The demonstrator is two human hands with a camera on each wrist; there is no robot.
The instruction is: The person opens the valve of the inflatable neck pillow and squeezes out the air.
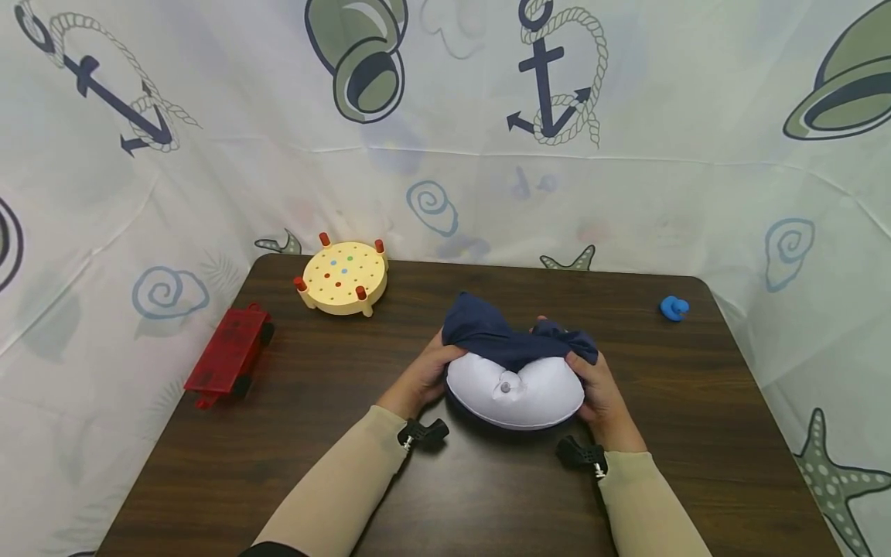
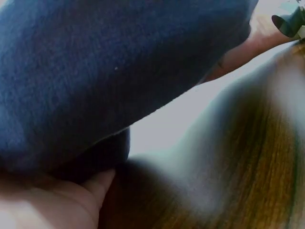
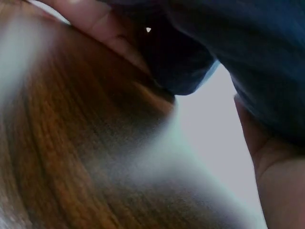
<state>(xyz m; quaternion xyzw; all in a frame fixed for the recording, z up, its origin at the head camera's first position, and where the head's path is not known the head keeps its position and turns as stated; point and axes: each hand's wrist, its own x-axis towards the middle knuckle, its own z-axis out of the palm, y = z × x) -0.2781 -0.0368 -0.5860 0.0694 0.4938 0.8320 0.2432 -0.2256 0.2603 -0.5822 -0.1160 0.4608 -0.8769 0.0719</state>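
Note:
Above the table's middle, both hands hold an inflatable neck pillow (image 1: 539,391), white with a small round valve in its centre. A navy fabric cover (image 1: 494,333) is bunched along its upper side, and dark fabric also shows beneath the lower edge. My left hand (image 1: 426,373) grips the left end, its thumb lying over the top near the cloth. At the opposite end my right hand (image 1: 597,391) grips with the thumb on the cover's edge. Both wrist views are mostly filled by navy cloth (image 2: 119,71); most of the fingers are hidden behind the pillow.
On the dark wooden table (image 1: 313,480), a red toy wagon (image 1: 230,352) lies at the left edge. A yellow spotted toy stool (image 1: 344,275) with red-tipped pegs stands at the back left. A small blue object (image 1: 673,308) sits at the back right. A printed curtain (image 1: 445,116) hangs behind.

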